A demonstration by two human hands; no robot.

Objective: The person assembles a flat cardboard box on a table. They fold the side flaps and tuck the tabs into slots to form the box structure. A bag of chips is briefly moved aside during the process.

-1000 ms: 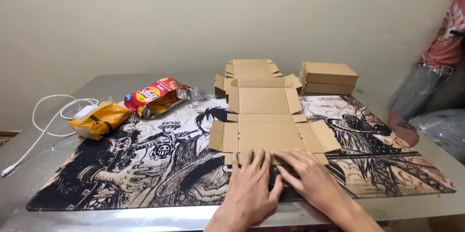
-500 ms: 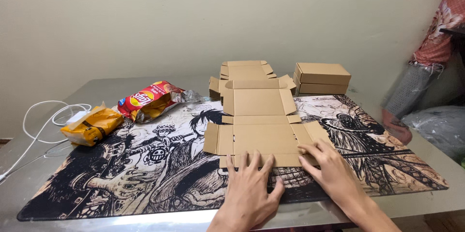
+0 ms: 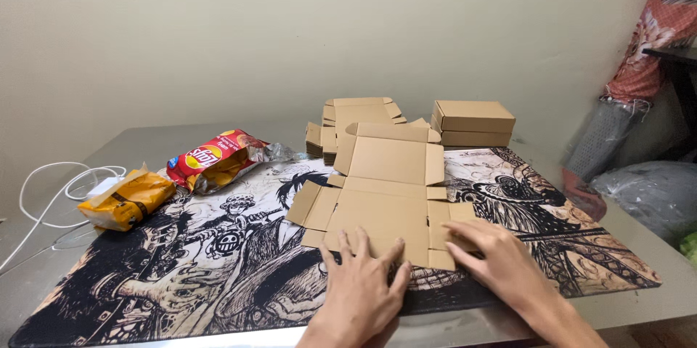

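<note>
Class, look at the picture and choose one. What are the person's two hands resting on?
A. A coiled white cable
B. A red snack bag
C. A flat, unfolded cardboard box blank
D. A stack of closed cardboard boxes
C. Both the left hand and the right hand lie palm-down on the near edge of the flat cardboard box blank, which is spread open on the printed mat.

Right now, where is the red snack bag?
In the head view, the red snack bag lies at the left rear of the printed mat, between the yellow packet and the flat cardboard stack.
</note>
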